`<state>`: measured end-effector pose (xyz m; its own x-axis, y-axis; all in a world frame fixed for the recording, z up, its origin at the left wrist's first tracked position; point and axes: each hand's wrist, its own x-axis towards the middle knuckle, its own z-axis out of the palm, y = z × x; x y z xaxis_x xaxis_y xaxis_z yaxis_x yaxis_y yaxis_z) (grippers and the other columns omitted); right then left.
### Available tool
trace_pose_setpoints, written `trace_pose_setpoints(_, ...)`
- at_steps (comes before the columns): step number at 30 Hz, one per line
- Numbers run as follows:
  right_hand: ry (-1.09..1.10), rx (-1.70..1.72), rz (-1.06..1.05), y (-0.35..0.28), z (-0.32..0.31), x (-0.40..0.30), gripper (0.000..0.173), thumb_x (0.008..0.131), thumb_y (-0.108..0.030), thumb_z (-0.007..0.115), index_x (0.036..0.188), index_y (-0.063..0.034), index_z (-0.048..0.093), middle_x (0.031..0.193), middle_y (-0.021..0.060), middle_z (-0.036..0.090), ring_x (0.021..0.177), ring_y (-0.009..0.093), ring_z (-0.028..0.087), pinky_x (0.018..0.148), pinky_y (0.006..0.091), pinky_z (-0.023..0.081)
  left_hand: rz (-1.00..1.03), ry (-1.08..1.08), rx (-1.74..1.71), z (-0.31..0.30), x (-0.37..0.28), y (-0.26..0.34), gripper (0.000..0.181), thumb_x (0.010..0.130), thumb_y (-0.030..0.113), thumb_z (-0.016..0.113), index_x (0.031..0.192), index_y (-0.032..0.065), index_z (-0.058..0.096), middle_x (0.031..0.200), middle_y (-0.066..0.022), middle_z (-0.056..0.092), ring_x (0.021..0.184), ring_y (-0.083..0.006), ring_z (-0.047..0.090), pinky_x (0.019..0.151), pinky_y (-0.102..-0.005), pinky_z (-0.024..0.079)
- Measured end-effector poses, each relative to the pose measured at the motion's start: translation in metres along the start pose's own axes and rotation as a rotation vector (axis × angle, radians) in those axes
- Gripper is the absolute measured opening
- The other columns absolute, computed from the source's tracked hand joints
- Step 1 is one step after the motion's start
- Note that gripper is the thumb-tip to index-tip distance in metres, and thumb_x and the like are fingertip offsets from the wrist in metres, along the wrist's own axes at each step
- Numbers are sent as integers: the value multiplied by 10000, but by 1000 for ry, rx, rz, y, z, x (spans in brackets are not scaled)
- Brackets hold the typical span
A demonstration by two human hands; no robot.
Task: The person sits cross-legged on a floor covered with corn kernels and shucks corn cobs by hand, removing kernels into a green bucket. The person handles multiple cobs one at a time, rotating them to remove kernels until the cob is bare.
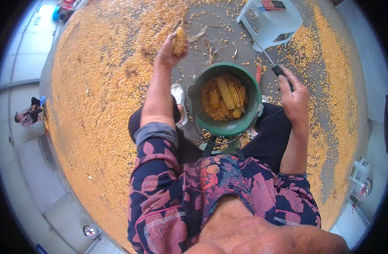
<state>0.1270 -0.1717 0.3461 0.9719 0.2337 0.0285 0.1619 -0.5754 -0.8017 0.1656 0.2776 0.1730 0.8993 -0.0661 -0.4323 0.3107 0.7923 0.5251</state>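
My left hand point(169, 52) grips an ear of corn point(180, 41), held upright out over the floor with its yellow kernels showing. In my right hand point(292, 92) is a screwdriver-like tool point(277, 68) with a dark handle; its thin metal shaft points up and left, toward the stool. Between my knees stands a green bucket point(199, 119). Inside it, several ears of corn point(225, 93) lie on a bed of loose kernels point(211, 109). Both hands are apart from the bucket, one on either side of it.
Loose corn kernels point(102, 95) cover much of the floor. A white plastic stool point(276, 23) at the upper right bears a red phone point(273, 5). Dry husks point(198, 34) and a red strip-like object point(258, 74) lie near the bucket. A person point(28, 114) is far left.
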Motion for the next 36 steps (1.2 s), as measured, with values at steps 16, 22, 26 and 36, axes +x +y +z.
trace_pose_setpoints(16,-121,75,-90,7,64,-169,333,961,-190,629,1273,-79,664,1098,198,718,996,273,725,844,340,545,27,35,-802,37,-87,-234,497,1025,538,436,1106,61,549,1003,-173,641,797,-288,661,682,-412,616)
trace_pose_setpoints(22,-241,-251,16,10,77,-171,341,945,-306,625,1241,-147,687,962,227,706,881,401,691,777,453,553,-37,73,-611,12,-65,-278,512,1060,498,313,1109,72,591,956,-146,662,809,-283,657,704,-433,602)
trace_pose_setpoints(26,-318,-382,50,21,92,-165,342,953,-330,586,1236,-162,680,915,223,705,855,410,686,756,500,544,-157,185,-571,-9,-51,-302,509,1052,491,314,1067,47,561,829,-135,630,666,-265,626,600,-414,598)
trace_pose_setpoints(36,-485,-551,125,38,124,-153,349,952,-296,564,1264,-158,636,915,220,710,860,416,690,762,521,550,-475,727,-756,-19,-44,-350,316,990,350,511,967,51,613,719,-88,621,544,-198,623,484,-296,569)
